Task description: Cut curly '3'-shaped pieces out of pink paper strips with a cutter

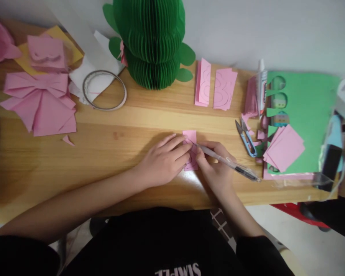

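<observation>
A small pink paper rectangle lies on the wooden table in front of me, with dark curved lines partly hidden by my fingers. Flat across its left side rests my left hand, fingers stretched out and holding nothing. On the right, my right hand grips a pen with a clear, pale barrel, its tip touching the paper near the left fingertips. Beyond the hands stand two pink paper pieces, a folded one and a stack, both with drawn curved outlines.
Thread snips, pink cards, a green sheet and a glue tube lie to the right. A green honeycomb paper figure stands at the back. A tape roll and pink paper bow are left.
</observation>
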`<state>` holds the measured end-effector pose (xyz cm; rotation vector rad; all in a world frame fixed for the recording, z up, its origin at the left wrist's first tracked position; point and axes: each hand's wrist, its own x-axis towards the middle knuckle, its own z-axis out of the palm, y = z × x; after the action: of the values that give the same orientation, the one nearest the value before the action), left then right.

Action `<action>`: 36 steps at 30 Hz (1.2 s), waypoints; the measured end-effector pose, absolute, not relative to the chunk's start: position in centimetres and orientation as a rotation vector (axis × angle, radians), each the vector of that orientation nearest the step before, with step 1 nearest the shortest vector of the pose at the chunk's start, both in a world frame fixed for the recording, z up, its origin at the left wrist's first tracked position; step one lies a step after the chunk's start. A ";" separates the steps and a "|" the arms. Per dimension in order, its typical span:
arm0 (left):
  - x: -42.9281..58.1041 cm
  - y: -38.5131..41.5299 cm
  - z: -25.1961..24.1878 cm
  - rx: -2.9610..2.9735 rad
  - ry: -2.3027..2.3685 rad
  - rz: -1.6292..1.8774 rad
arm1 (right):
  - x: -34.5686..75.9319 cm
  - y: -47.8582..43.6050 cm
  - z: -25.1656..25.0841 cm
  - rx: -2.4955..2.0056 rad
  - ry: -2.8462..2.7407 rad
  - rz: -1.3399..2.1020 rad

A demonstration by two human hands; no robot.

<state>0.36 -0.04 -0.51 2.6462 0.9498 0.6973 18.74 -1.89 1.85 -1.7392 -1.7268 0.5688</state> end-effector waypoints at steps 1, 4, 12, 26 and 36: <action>0.4 0.0 -0.5 2.645 0.947 0.694 | 18.8 -1.9 1.8 -1.732 -1.729 0.570; 0.4 0.0 -0.5 2.644 0.947 0.696 | 18.8 -1.7 1.8 -1.724 -1.737 0.567; 0.4 0.0 -0.5 2.640 0.952 0.703 | 18.8 -1.7 1.9 -1.733 -1.751 0.552; 0.4 0.0 -0.5 2.639 0.937 0.685 | 18.7 -1.9 1.8 -1.727 -1.722 0.569; 0.3 0.1 -0.4 2.616 0.933 0.686 | 18.8 -2.1 1.8 -1.751 -1.739 0.557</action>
<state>0.31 0.07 -0.40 2.6163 0.9329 0.6856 18.76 -2.13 1.80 -1.7508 -1.7390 0.5573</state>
